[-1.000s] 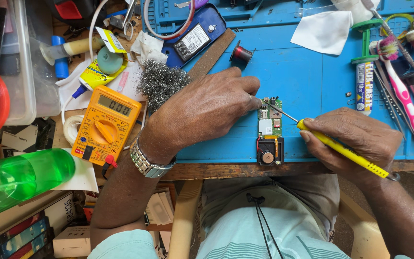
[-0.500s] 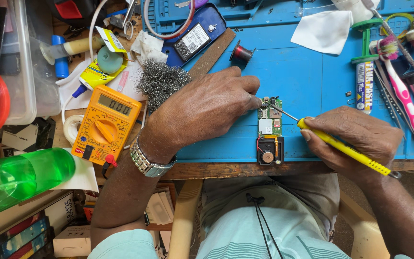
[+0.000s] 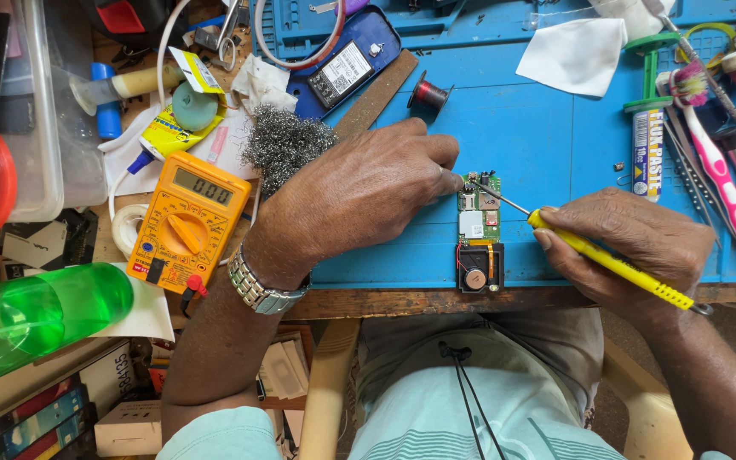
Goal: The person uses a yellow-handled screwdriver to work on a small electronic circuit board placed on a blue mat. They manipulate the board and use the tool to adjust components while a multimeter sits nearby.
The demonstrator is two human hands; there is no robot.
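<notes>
Circuit board (image 3: 480, 213), small and green, lies on the blue work mat (image 3: 547, 136) near the front edge of the bench, its long axis running away from the person, with a black module and round component at its near end. It sits between the two hands: the left hand (image 3: 364, 192) rests just to its left, fingers curled and fingertips touching the board's upper left edge to steady it, while the right hand (image 3: 632, 247) lies to its right, closed around a yellow-handled screwdriver (image 3: 611, 264). The tool's thin metal shaft slants up and leftward across the gap, its tip reaching the upper part of the board. The left hand is the nearer of the two to the board; the right stays apart, joined only by the tool. Beside the left wrist sit an orange multimeter (image 3: 189, 221) and a wad of steel wool (image 3: 287, 145); a small red wire spool (image 3: 428, 92) stands beyond the board. To the right lie a flux syringe (image 3: 645, 149) and a pink toothbrush (image 3: 721, 183), well clear of the shaft. Nothing stands between tool tip and board.
</notes>
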